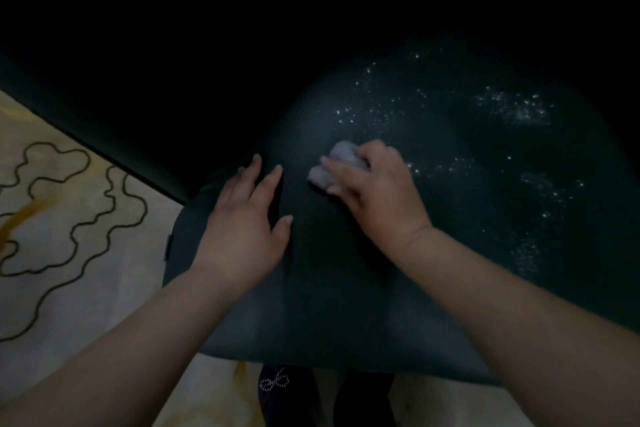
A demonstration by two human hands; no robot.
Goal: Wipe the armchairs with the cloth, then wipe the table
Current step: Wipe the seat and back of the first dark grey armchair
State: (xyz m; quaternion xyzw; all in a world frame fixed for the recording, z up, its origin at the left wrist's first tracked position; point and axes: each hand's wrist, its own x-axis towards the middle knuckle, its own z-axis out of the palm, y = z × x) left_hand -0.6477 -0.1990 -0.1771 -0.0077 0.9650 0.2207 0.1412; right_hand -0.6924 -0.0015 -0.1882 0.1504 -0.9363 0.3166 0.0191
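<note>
head view, dim light. right hand (377, 194) sits just right of frame centre, on the dark green seat cushion of the armchair (329, 305). its fingers are curled over a small bunched pale grey cloth (337, 166), clamping it down against the cushion. the cloth pokes out from under the fingertips toward 10 o'clock of the hand; the rest is tucked beneath the palm and hidden. thumb position cannot be made out.

left hand (247, 218) lies flat on the same cushion at 9 o'clock from the right hand, just beside it but not touching. fingers straight and spread apart, holding nothing, palm down on the fabric.

white specks (512, 107) are scattered over the cushion from 12 to 4 o'clock of the cloth, the densest patch toward 2 o'clock. nearest specks lie just beside the right knuckles.

cream rug (69, 218) with looping black outlines fills the 9 o'clock side of the frame, beside the armchair's edge. dark shoes (287, 392) show at 6 o'clock, below the cushion's front edge. upper frame too dark to read.
</note>
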